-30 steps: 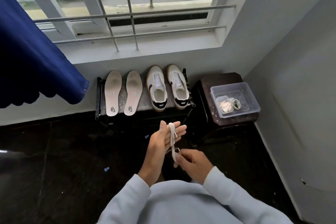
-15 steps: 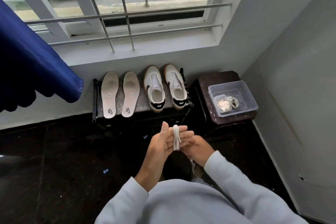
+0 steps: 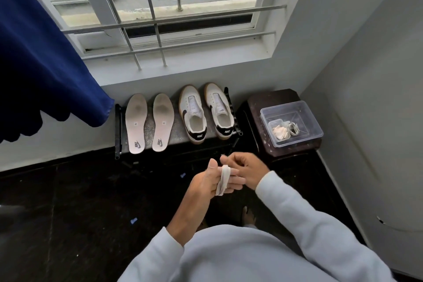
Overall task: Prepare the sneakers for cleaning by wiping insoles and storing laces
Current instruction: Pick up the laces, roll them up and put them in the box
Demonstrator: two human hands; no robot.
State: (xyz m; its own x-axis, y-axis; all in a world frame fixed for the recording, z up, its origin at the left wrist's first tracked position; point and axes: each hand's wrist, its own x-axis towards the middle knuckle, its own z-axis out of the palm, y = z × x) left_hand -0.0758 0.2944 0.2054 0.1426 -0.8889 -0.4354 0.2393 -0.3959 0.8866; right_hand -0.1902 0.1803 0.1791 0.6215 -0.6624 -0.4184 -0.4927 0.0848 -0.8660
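A white shoelace (image 3: 223, 179) is wound in loops round the straight fingers of my left hand (image 3: 211, 182), held out flat in front of me. My right hand (image 3: 248, 168) is just right of it, fingers curled, pinching the lace's end near the left fingertips. Two white sneakers (image 3: 207, 113) without laces stand side by side on a low bench (image 3: 146, 130) under the window. Two pale insoles (image 3: 148, 122) lie flat to their left. A clear plastic box (image 3: 307, 117) on a dark stool holds a coiled lace (image 3: 293, 129) and a crumpled cloth (image 3: 280, 133).
The dark stool (image 3: 272, 98) stands in the right corner against the grey wall. A blue curtain (image 3: 41, 62) hangs at the left. The barred window (image 3: 155, 14) is above the bench. The floor (image 3: 80, 201) is dark stone with small scraps on it.
My right hand has risen from below my left hand to beside its fingertips, winding the hanging lace into more loops round the left fingers. The view shifted slightly.
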